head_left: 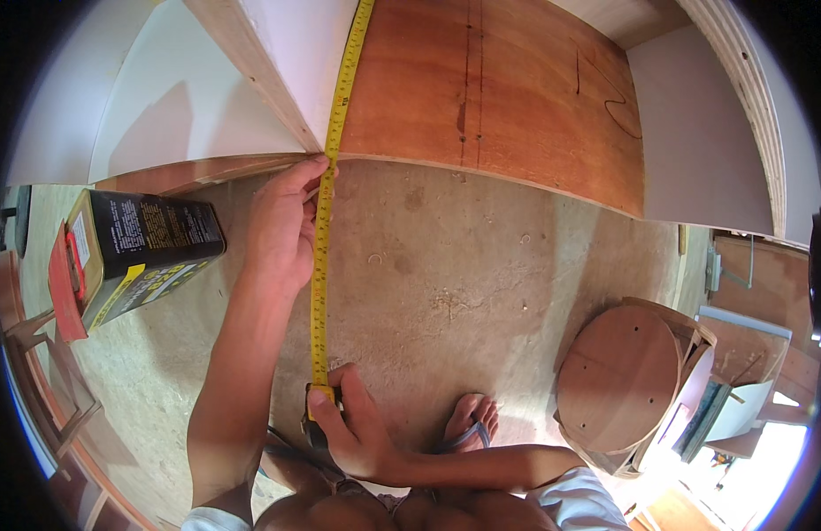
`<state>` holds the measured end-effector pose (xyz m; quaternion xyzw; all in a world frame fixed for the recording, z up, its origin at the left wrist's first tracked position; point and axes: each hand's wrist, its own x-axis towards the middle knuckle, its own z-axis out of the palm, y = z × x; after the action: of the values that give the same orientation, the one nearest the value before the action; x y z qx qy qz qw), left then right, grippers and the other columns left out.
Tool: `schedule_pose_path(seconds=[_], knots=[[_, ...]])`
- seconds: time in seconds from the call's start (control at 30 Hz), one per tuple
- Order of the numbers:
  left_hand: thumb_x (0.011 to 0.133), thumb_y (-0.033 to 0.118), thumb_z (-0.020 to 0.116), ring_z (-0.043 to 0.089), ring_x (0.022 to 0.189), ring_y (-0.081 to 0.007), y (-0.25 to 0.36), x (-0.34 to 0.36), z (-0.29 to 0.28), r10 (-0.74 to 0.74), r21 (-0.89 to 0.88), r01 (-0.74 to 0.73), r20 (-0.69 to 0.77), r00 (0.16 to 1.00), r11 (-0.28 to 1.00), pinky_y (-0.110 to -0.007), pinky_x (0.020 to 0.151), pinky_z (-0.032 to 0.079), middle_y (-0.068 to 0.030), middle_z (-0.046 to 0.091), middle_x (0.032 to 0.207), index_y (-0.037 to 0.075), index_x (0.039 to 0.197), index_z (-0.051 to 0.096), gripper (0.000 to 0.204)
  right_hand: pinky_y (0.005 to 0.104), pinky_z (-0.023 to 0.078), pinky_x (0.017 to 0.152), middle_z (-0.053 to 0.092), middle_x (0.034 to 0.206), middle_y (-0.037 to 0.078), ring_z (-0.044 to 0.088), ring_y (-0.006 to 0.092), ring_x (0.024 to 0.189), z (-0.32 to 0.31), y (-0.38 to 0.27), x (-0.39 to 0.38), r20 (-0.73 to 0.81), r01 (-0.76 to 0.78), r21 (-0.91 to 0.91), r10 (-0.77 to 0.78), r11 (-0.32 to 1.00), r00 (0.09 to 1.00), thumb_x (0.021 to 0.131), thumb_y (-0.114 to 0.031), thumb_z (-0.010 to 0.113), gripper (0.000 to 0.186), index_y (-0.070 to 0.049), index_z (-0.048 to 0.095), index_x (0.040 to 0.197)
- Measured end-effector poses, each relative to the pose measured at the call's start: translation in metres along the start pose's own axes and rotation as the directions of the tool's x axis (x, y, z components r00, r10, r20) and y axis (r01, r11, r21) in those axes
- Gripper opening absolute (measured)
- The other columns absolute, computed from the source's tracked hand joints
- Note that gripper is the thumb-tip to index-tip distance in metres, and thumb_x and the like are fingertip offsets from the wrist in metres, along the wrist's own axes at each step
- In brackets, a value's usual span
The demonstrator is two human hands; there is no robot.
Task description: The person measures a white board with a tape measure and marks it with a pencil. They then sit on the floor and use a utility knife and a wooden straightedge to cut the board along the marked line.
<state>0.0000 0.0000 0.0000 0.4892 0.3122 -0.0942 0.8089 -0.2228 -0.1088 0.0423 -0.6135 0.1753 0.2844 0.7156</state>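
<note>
A yellow tape measure blade [321,257] runs out straight from its black and yellow case, along a white upright panel and onto a reddish-brown wooden board [410,88]. My right hand [357,429] is wrapped round the case, close to my body, its thumb on top. At the front edge of the board, my left hand [287,212] pinches the blade, with a fingertip by the foot of the panel [291,53] and the other fingers curled, partly hidden. The far end of the blade runs out of view at the top.
A black and yellow rectangular tin [154,221] with a red piece against it stands left of my left arm. At right is a round wooden piece [618,380] with small holes. Wooden frames [52,380] lean at far left. My sandalled foot [472,420] rests on the concrete floor [446,283].
</note>
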Motion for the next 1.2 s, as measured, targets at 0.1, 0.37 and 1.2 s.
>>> schedule_pose_path(seconds=[0.1, 0.37, 1.2], knots=[[0.100, 0.020, 0.073, 0.060, 0.082, -0.0116, 0.004, -0.003, 0.002, 0.007, -0.007, -0.007, -0.002, 1.000, 1.000, -0.028, 0.072, 0.050, -0.0032, 0.070, 0.100, 0.006, 0.111, 0.071, 0.018, 0.0402, 0.046, 0.067, 0.055, 0.084, 0.014, 0.054, 0.0212, 0.074, 0.002, 0.000, 0.001, -0.011, 0.052, -0.016, -0.052, 0.999, 0.999, 0.109, -0.029, 0.061, 0.030, -0.003, 0.046, 0.106], [0.097, 0.015, 0.073, 0.060, 0.081, -0.0115, 0.005, -0.007, 0.011, 0.000, -0.062, -0.002, -0.029, 1.000, 0.998, -0.025, 0.073, 0.049, -0.0042, 0.068, 0.095, 0.001, 0.106, 0.071, 0.016, 0.0394, 0.046, 0.069, 0.054, 0.086, 0.014, 0.054, 0.0225, 0.075, 0.000, 0.000, 0.000, -0.013, 0.022, 0.003, -0.022, 1.000, 1.000, 0.110, -0.030, 0.060, 0.030, -0.003, 0.046, 0.107], [0.096, 0.027, 0.075, 0.060, 0.077, -0.0095, 0.008, 0.001, 0.009, -0.062, 0.063, 0.066, -0.062, 0.996, 0.996, -0.030, 0.071, 0.047, 0.0029, 0.070, 0.094, 0.013, 0.106, 0.069, 0.017, 0.0410, 0.046, 0.068, 0.054, 0.086, 0.015, 0.055, 0.0241, 0.075, 0.000, -0.003, 0.001, -0.013, 0.050, -0.024, -0.050, 0.998, 0.999, 0.110, -0.031, 0.059, 0.031, -0.003, 0.045, 0.107]])
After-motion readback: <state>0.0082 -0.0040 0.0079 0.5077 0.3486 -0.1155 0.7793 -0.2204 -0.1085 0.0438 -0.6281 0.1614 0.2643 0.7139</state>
